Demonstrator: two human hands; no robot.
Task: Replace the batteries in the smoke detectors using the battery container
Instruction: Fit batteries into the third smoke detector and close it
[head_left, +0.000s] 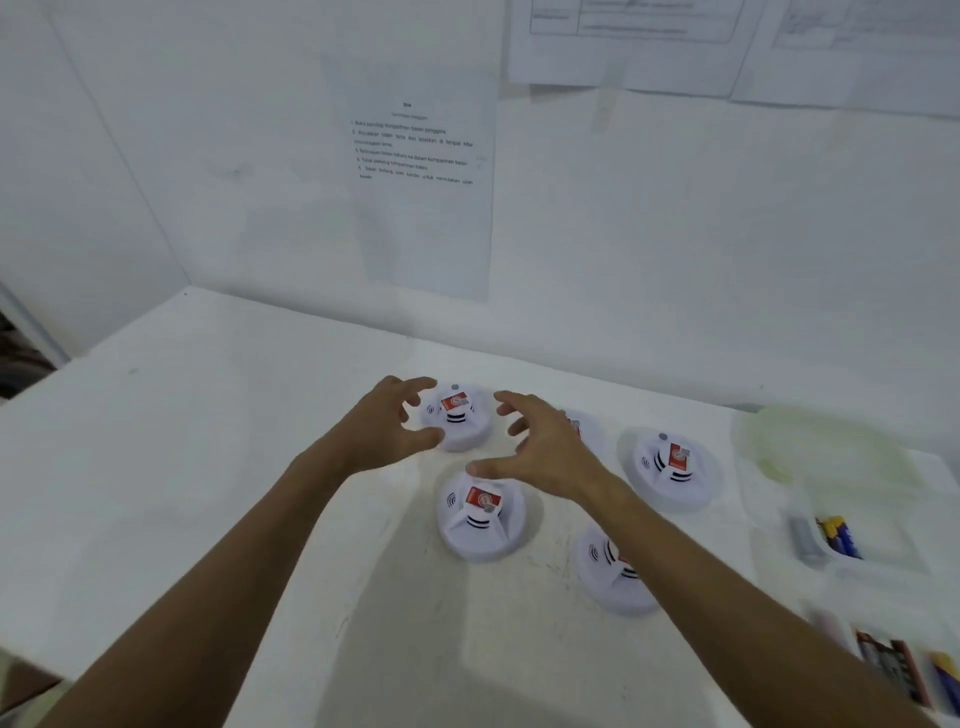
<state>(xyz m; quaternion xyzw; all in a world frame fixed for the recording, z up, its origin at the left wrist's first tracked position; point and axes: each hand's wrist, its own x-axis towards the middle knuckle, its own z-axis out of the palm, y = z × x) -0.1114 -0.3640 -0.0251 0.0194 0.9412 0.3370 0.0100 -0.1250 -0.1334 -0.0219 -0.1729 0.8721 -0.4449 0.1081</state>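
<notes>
At the near right edge of the white table (156, 467), a blurred tray of batteries (893, 670) lies at five o'clock. Just beyond it, at four o'clock, stands the clear battery container (862, 540), with blue-and-yellow cells inside. Five smoke detectors sit face up mid-table: one partly under the right forearm (613, 571), one at centre (480, 514), one at three o'clock (670, 467), one largely hidden behind the right hand (587, 426), and the far detector (460, 418) at twelve o'clock. Both hands frame that far unit. The left hand (387, 431) hovers at its nine o'clock side, fingers spread and curved, holding nothing. The right hand (540, 447) hovers at its four o'clock side, fingers likewise splayed and empty. The left grip looks nearer, its thumb almost at the rim; whether it touches cannot be told. The detector is round, with no long axis to align. A two-handed lift appears imminent. A printed instruction sheet (421, 171) hangs on the wall behind.
</notes>
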